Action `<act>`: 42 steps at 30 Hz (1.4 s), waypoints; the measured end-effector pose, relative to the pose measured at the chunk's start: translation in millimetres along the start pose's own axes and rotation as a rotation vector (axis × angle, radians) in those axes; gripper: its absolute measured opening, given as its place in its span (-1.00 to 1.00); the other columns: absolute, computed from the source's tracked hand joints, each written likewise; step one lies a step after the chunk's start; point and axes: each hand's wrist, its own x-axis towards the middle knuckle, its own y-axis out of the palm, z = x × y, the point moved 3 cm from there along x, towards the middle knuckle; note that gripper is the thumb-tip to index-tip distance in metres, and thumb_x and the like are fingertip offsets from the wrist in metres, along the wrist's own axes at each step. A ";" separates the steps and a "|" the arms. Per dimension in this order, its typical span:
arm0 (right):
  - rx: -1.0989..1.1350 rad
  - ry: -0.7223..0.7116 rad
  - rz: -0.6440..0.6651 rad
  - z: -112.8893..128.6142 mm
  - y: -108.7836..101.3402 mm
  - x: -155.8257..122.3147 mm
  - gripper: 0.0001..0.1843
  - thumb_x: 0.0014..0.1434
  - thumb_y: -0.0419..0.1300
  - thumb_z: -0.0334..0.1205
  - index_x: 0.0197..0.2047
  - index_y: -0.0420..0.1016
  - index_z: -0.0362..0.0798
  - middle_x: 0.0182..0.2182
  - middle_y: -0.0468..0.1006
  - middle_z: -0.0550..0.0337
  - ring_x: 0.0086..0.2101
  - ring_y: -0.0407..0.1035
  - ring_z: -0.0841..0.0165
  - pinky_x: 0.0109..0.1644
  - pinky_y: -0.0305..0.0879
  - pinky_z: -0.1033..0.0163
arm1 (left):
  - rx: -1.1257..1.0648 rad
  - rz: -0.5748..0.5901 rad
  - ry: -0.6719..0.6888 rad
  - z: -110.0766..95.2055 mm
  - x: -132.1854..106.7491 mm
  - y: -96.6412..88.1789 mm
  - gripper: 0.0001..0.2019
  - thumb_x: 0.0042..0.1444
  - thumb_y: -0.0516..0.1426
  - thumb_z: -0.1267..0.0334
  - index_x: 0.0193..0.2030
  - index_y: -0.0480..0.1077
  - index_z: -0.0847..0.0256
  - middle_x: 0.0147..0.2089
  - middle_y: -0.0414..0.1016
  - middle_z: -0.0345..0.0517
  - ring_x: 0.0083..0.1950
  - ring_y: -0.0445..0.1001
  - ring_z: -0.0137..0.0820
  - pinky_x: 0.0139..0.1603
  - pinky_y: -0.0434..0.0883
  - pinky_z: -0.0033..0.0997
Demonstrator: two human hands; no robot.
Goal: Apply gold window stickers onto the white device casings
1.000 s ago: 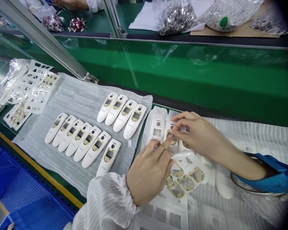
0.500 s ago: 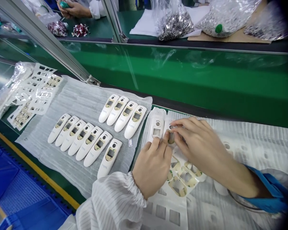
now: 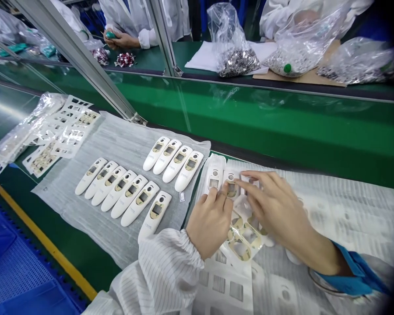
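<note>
Head view, left to right:

1. Clear plastic bag [image 3: 24, 131] holds die-cut adhesive sheets; more sheets [image 3: 70, 129] lie just beside it.
2. White foam sheet [image 3: 118, 148] bears two rows of white device housings [image 3: 128, 194].
3. Left hand [image 3: 210, 221]: fingers [image 3: 221, 192] curved, tips at the edge of a third housing [image 3: 231, 189], which lies on the bench beside the foam sheet.
4. Right hand [image 3: 276, 210]: fingers [image 3: 256, 177] extended over that housing. Firmness of either hand's grip: cannot tell.
5. Beyond the green panel, three clear plastic bags [image 3: 236, 61] hold small metal parts.
</note>
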 end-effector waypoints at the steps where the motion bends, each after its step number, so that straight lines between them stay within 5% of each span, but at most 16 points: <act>1: -0.006 -0.028 0.015 1.3 1.0 -1.4 -0.63 0.21 0.01 -0.44 0.00 0.49 -0.05 0.00 0.44 0.02 -0.09 0.29 0.10 -0.19 0.27 0.05 | -0.002 -0.002 0.002 -0.2 -0.5 1.3 -0.80 0.16 -0.04 0.48 -0.17 0.37 0.39 0.26 0.24 0.19 0.00 0.36 -0.12 -0.17 0.42 -0.21; 7: -0.047 -0.006 0.018 3.4 10.6 -4.4 -0.64 0.20 0.00 -0.45 0.00 0.48 -0.07 0.00 0.44 0.00 -0.08 0.27 0.07 -0.15 0.25 -0.02 | -0.099 0.016 -0.004 0.8 -3.6 4.5 -0.81 0.18 -0.02 0.45 -0.12 0.35 0.39 0.31 0.15 0.17 0.00 0.32 -0.13 -0.13 0.41 -0.15; 10: 0.192 0.107 0.012 0.0 6.1 -3.0 -0.65 0.25 -0.05 -0.39 -0.02 0.46 -0.02 -0.01 0.43 0.05 -0.04 0.28 0.13 -0.05 0.27 -0.03 | -0.329 -0.012 -0.046 9.2 -9.0 -4.2 -0.81 0.25 -0.07 0.38 -0.18 0.36 0.32 0.28 0.20 0.04 0.07 0.23 -0.16 0.03 0.36 -0.12; 13: 0.574 0.209 0.055 3.8 -10.3 -2.5 -0.72 0.31 -0.03 -0.19 -0.01 0.43 0.09 0.01 0.42 0.15 0.02 0.29 0.22 0.05 0.28 0.03 | -0.630 -0.006 -0.098 21.4 -16.1 -18.5 -0.79 0.28 -0.06 0.31 -0.30 0.34 0.26 0.02 0.40 -0.02 0.05 0.23 -0.22 0.06 0.31 -0.17; 17: 0.831 0.257 0.306 28.2 -32.2 -6.8 -0.59 0.17 0.16 0.04 0.08 0.32 0.21 -0.10 0.50 0.19 -0.25 0.46 0.27 -0.36 0.43 0.21 | -1.128 0.163 -0.241 31.8 -25.3 -32.2 -0.77 0.26 0.00 0.17 -0.35 0.33 0.22 -0.41 0.41 -0.18 -0.31 0.37 -0.38 -0.22 0.36 -0.33; 19: 0.899 0.319 0.390 40.4 -36.3 -11.9 -0.66 0.19 0.12 0.07 0.00 0.35 0.19 -0.31 0.53 0.24 -0.51 0.41 0.37 -0.60 0.30 0.29 | -1.397 0.190 -0.339 32.7 -30.9 -36.0 -0.78 0.21 0.06 0.10 -0.22 0.36 0.21 -0.47 0.41 -0.23 -0.43 0.37 -0.44 -0.35 0.35 -0.41; 21: 0.907 0.351 0.355 49.5 -37.4 -17.8 -0.70 0.22 0.08 0.06 -0.04 0.36 0.15 -0.38 0.50 0.25 -0.53 0.40 0.38 -0.59 0.31 0.30 | -1.566 0.159 -0.387 31.2 -37.2 -38.7 -0.74 0.15 0.13 0.08 -0.18 0.38 0.24 -0.46 0.42 -0.21 -0.47 0.39 -0.46 -0.43 0.35 -0.46; 25: 0.588 0.161 -0.109 62.2 -48.8 -30.0 -0.56 0.13 0.24 -0.10 0.07 0.29 0.09 -0.05 0.42 0.08 -0.08 0.37 0.20 -0.13 0.42 0.11 | -1.550 0.117 -0.425 25.1 -52.1 -40.9 -0.67 0.15 0.11 0.06 -0.47 0.39 0.29 -0.63 0.26 -0.28 -0.62 0.24 -0.54 -0.59 0.19 -0.52; 27: 0.441 0.000 -0.248 71.7 -56.0 -36.5 -0.66 0.12 0.27 -0.21 -0.01 0.37 0.08 -0.07 0.42 0.09 -0.05 0.33 0.18 -0.06 0.35 0.06 | -1.505 0.075 -0.405 22.3 -59.0 -43.8 -0.64 0.19 0.08 0.07 -0.51 0.37 0.28 -0.66 0.16 -0.31 -0.62 0.17 -0.56 -0.57 0.13 -0.52; 29: 0.475 -0.065 -0.224 79.1 -60.1 -40.4 -0.80 0.16 0.23 -0.28 -0.12 0.41 0.08 -0.17 0.46 0.14 -0.14 0.36 0.25 -0.15 0.36 0.13 | -1.473 0.012 -0.339 19.7 -64.6 -48.5 -0.67 0.21 0.07 0.12 -0.49 0.40 0.28 -0.58 0.25 -0.25 -0.49 0.25 -0.52 -0.45 0.21 -0.49; 33: 0.728 0.055 -0.070 85.4 -63.2 -43.0 -0.88 0.20 0.18 -0.27 -0.16 0.40 0.08 -0.29 0.48 0.24 -0.30 0.41 0.38 -0.32 0.39 0.29 | -1.380 -0.074 -0.219 15.7 -73.8 -56.9 -0.76 0.22 0.08 0.19 -0.37 0.49 0.25 -0.40 0.40 -0.15 -0.28 0.35 -0.42 -0.19 0.29 -0.42; 39: 0.772 0.064 0.020 93.0 -66.1 -44.0 -0.93 0.23 0.15 -0.23 -0.20 0.42 0.09 -0.30 0.49 0.23 -0.33 0.42 0.37 -0.34 0.39 0.27 | -1.384 -0.150 -0.213 9.2 -82.3 -61.6 -0.75 0.23 0.06 0.23 -0.41 0.47 0.25 -0.43 0.37 -0.16 -0.31 0.35 -0.43 -0.22 0.30 -0.42; 42: 0.668 -0.013 -0.055 97.5 -70.2 -44.0 -0.92 0.24 0.13 -0.26 -0.19 0.41 0.08 -0.29 0.50 0.22 -0.30 0.42 0.35 -0.30 0.37 0.23 | -1.387 -0.178 -0.286 7.0 -83.4 -61.3 -0.71 0.21 0.06 0.22 -0.50 0.41 0.26 -0.49 0.31 -0.17 -0.36 0.31 -0.43 -0.28 0.28 -0.41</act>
